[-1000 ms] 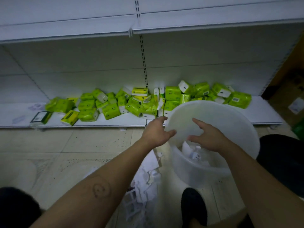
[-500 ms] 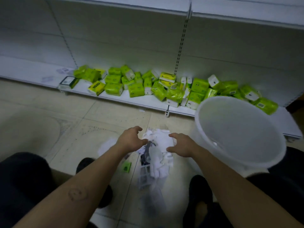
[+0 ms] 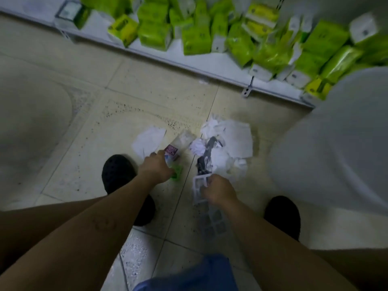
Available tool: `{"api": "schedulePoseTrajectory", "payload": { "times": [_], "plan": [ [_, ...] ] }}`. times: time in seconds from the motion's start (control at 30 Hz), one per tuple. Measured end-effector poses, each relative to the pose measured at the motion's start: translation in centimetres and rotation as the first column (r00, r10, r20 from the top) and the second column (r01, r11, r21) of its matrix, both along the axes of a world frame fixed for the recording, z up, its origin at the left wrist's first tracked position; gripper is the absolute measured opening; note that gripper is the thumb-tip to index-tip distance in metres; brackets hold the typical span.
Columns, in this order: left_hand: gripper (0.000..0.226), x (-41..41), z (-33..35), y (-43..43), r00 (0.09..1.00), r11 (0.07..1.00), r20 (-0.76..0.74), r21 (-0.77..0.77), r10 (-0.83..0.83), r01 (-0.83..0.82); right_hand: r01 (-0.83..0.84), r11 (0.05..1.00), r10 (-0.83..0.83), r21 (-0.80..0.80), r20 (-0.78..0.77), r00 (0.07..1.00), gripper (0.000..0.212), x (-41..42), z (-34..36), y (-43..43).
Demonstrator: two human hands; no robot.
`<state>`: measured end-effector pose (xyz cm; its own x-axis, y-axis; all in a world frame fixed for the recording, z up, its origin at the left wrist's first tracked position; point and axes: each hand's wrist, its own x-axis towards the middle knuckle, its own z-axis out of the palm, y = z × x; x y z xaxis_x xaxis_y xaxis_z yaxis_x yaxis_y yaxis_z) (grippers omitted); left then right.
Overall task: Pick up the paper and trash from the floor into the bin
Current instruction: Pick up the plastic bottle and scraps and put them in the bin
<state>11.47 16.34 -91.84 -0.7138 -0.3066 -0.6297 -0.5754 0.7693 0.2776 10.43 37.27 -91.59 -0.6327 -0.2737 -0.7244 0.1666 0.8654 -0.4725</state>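
Observation:
A heap of white crumpled paper [image 3: 231,139] with a black-printed scrap lies on the tiled floor between my feet. My left hand [image 3: 156,168] grips a clear plastic bottle [image 3: 178,143] with a pink label and green cap, lying on the floor. A flat white sheet [image 3: 148,140] lies just beyond that hand. My right hand [image 3: 218,189] pinches a white sheet printed with a grid of boxes [image 3: 199,183] at the near end of the heap. The translucent white bin [image 3: 336,139] stands at the right, close beside the paper.
A low white shelf [image 3: 210,66] runs along the far side, loaded with several green and yellow tissue packs [image 3: 195,38]. My black shoes [image 3: 117,175] [image 3: 282,215] stand on either side of the trash. Pale floor tiles stretch off to the left.
My head has tipped down toward the floor. Both hands have dropped from above the heap onto it; the left has taken the bottle and the right the grid-printed sheet.

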Motion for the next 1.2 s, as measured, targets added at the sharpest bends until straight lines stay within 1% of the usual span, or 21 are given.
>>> {"api": "schedulePoseTrajectory", "payload": {
  "times": [0.03,0.07,0.13,0.17,0.27,0.3,0.33,0.37,0.4,0.47,0.5,0.53,0.6,0.73,0.8,0.87,0.93,1.0,1.13,1.2],
  "plan": [
    [0.065,-0.5,-1.2,-0.2,1.0,1.0,0.002,-0.02,-0.012,0.012,-0.025,1.0,0.025,0.004,-0.007,1.0,0.003,0.2,-1.4,-0.6],
    [0.063,-1.1,-2.5,-0.4,1.0,0.999,-0.001,-0.037,-0.025,0.025,-0.072,0.997,0.072,0.03,-0.008,0.997,0.005,0.3,-2.7,-1.0],
    [0.063,-2.2,-4.9,-0.6,0.999,0.996,-0.023,-0.084,-0.038,0.036,-0.15,0.986,0.151,0.079,-0.013,0.988,0.03,0.4,-5.2,-1.9],
    [0.065,-2.6,-6.0,-0.6,0.999,0.994,-0.027,-0.106,-0.035,0.032,-0.175,0.982,0.176,0.077,-0.015,0.984,0.04,0.2,-6.3,-2.3],
    [0.07,-3.6,-9.2,-0.5,0.999,0.989,-0.04,-0.149,0.011,-0.017,-0.265,0.96,0.27,0.086,-0.06,0.961,0.066,-0.9,-8.4,-3.1],
    [0.07,-3.6,-10.3,-0.5,0.999,0.987,-0.042,-0.16,0.025,-0.032,-0.28,0.952,0.29,0.121,-0.081,0.954,0.069,-1.3,-8.8,-3.2],
    [0.069,-3.6,-11.2,-0.7,0.999,0.986,-0.036,-0.16,0.035,-0.041,-0.291,0.943,0.31,0.161,-0.107,0.945,0.064,-1.6,-9.1,-3.4],
    [0.068,-3.5,-12.1,-1.0,0.999,0.988,-0.025,-0.145,0.039,-0.042,-0.308,0.93,0.335,0.2,-0.117,0.935,0.054,-1.9,-9.4,-3.5],
    [0.066,-3.3,-12.8,-1.3,0.999,0.992,-0.018,-0.117,0.039,-0.041,-0.325,0.917,0.355,0.23,-0.102,0.929,0.039,-2.1,-9.7,-3.6],
    [0.058,-2.9,-13.6,-1.8,0.998,0.996,-0.036,-0.074,0.044,-0.046,-0.324,0.909,0.342,0.262,-0.023,0.939,0.01,-2.5,-10.0,-3.5],
    [0.055,-2.7,-13.8,-1.9,0.997,0.996,-0.053,-0.071,0.048,-0.052,-0.309,0.914,0.319,0.264,0.004,0.948,0.01,-2.6,-10.1,-3.3],
    [0.054,-2.6,-13.7,-2.0,0.996,0.996,-0.064,-0.065,0.061,-0.065,-0.288,0.921,0.297,0.263,0.005,0.955,0.014,-2.8,-10.0,-3.2],
    [0.059,-2.2,-13.1,-2.0,0.993,0.994,-0.056,-0.031,0.103,-0.104,-0.259,0.928,0.289,0.267,-0.081,0.954,0.02,-3.0,-9.2,-2.9],
    [0.063,-2.1,-10.1,-2.3,0.995,0.995,-0.043,0.025,0.093,-0.092,-0.297,0.919,0.348,0.26,-0.178,0.92,0.019,-3.7,-5.4,-2.4],
    [0.064,-2.6,-7.6,-2.4,0.997,0.998,-0.052,-0.001,0.06,-0.061,-0.278,0.929,0.337,0.246,-0.244,0.91,0.019,-4.0,-2.9,-2.1],
    [0.068,-3.1,-4.5,-2.2,0.996,0.998,-0.075,-0.037,0.044,-0.047,-0.219,0.953,0.275,0.209,-0.292,0.916,0.02,-4.3,-0.1,-2.0],
    [0.067,-3.4,-0.9,-1.9,0.99,0.997,-0.132,-0.045,0.05,-0.056,-0.132,0.984,0.165,0.12,-0.319,0.933,0.018,-4.5,2.7,-1.9],
    [0.063,-3.5,2.8,-1.4,0.977,0.997,-0.206,-0.039,0.062,-0.072,-0.083,0.994,0.104,0.077,-0.349,0.931,0.016,-4.6,5.3,-1.6],
    [0.052,-2.7,9.8,-0.2,0.938,0.993,-0.326,0.041,0.121,-0.114,-0.057,0.997,0.075,0.051,-0.482,0.873,0.009,-4.5,10.1,-0.3],
    [0.049,-2.2,12.6,0.4,0.926,0.997,-0.37,0.004,0.071,-0.075,-0.058,0.997,0.077,0.052,-0.523,0.849,0.011,-4.4,12.5,0.7]
  ]
}}
